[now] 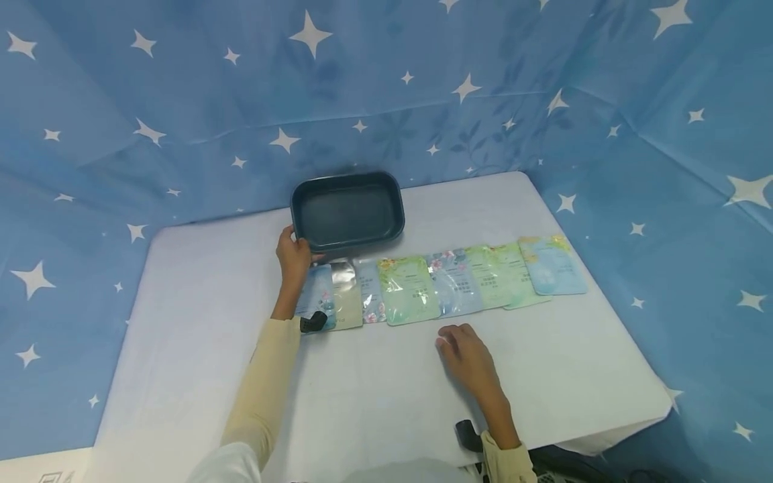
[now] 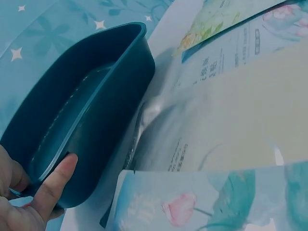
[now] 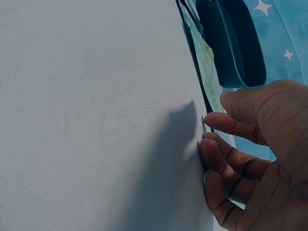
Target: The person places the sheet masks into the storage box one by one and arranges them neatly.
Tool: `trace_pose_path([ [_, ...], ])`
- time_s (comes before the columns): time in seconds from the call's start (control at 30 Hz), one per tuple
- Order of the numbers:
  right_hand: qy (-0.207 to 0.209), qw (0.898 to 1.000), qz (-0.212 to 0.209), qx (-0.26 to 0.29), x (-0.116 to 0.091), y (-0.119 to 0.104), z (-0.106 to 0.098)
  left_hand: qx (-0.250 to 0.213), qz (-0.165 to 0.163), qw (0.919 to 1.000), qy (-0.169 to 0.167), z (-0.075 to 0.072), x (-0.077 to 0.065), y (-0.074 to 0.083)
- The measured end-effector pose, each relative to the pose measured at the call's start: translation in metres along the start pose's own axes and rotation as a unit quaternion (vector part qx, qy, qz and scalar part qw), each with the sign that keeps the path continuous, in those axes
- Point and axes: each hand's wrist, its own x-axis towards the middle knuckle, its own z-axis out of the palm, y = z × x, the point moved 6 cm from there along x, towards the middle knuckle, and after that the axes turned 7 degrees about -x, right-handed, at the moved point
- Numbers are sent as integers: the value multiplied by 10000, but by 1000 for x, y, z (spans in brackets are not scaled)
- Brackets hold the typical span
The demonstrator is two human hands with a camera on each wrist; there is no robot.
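At the near left corner of a dark teal rectangular basin (image 1: 349, 211), my left hand (image 1: 294, 258) grips the rim, thumb and fingers on either side of the wall in the left wrist view. The basin's inside is bare. Just in front of it runs an overlapping row of flat, shiny packets, some blue with pink flowers, some green; a green packet (image 1: 410, 292) lies mid-row. A beige packet with a silvery top (image 1: 347, 298) is near the left end. My right hand (image 1: 471, 359) rests near the white table, fingers loosely curled and holding nothing, in front of the row.
A white cloth covers the table (image 1: 374, 402). Blue curtains with white stars (image 1: 362, 80) hang behind it and at both sides. A blue and yellow packet (image 1: 552, 265) ends the row near the table's right edge.
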Motion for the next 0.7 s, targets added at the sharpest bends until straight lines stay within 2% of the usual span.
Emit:
trace_pose_path([
  [0.17, 211, 9996, -147, -71, -3, -5, -1, 93, -97, 9998, -121, -6, -1, -10],
  [0.27, 311, 9992, -243, -87, -5, -8, -1, 219, -60, 9996, -190, -10, -2, -15],
  [0.37, 324, 9989, -315, -150, -4, -9, -1, 453, 57, 9989, -124, -16, -1, -15],
  [0.53, 19, 9987, -351, -368, 3, -13, -3, 721, 189, 9969, -246, -21, 2, -15],
  [0.7, -415, 9930, -853, -709, 22, -32, -6, 795, 448, 9952, -354, -25, 3, -17],
])
